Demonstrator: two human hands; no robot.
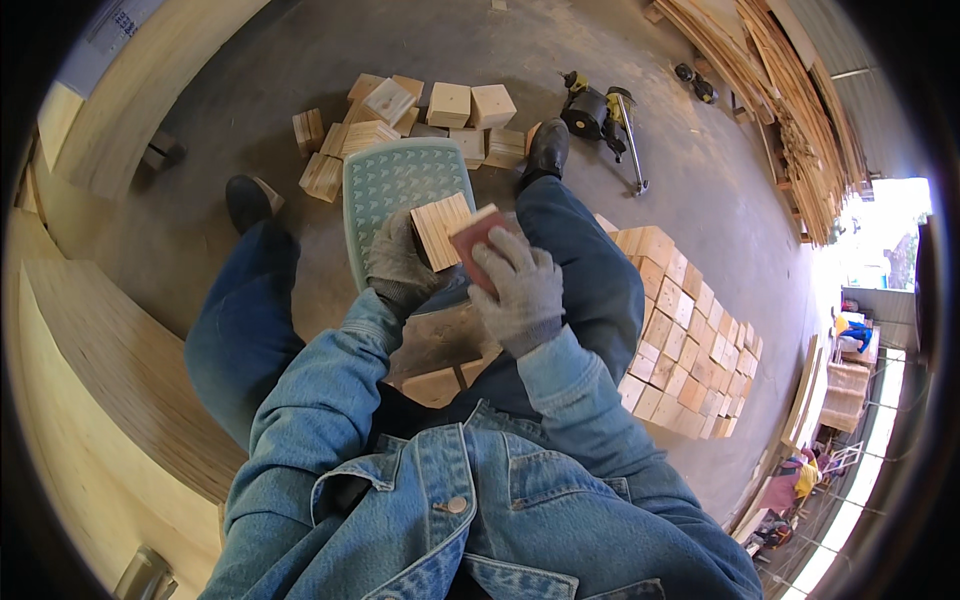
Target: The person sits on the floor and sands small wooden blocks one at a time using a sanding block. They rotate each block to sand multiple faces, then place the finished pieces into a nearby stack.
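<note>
A small striped wooden block [441, 226] is gripped in my gloved left hand [397, 258], above the near part of a pale green plastic stool [405, 165]. Its grain side faces up. My gloved right hand [519, 289] is wrapped round a reddish-brown sanding block [480, 238] with a pale edge, the fingers lying over its face. The sanding block's upper left side meets or overlaps the right edge of the wooden block; whether they touch I cannot tell. Both hands are between my knees.
Loose wooden blocks [450, 104] lie on the floor beyond the stool. A stacked pile of blocks [690, 345] stands right of my leg. Power tools [600, 115] rest past my right boot. Long boards [110, 370] run along the left; lumber [790, 110] lines the far right.
</note>
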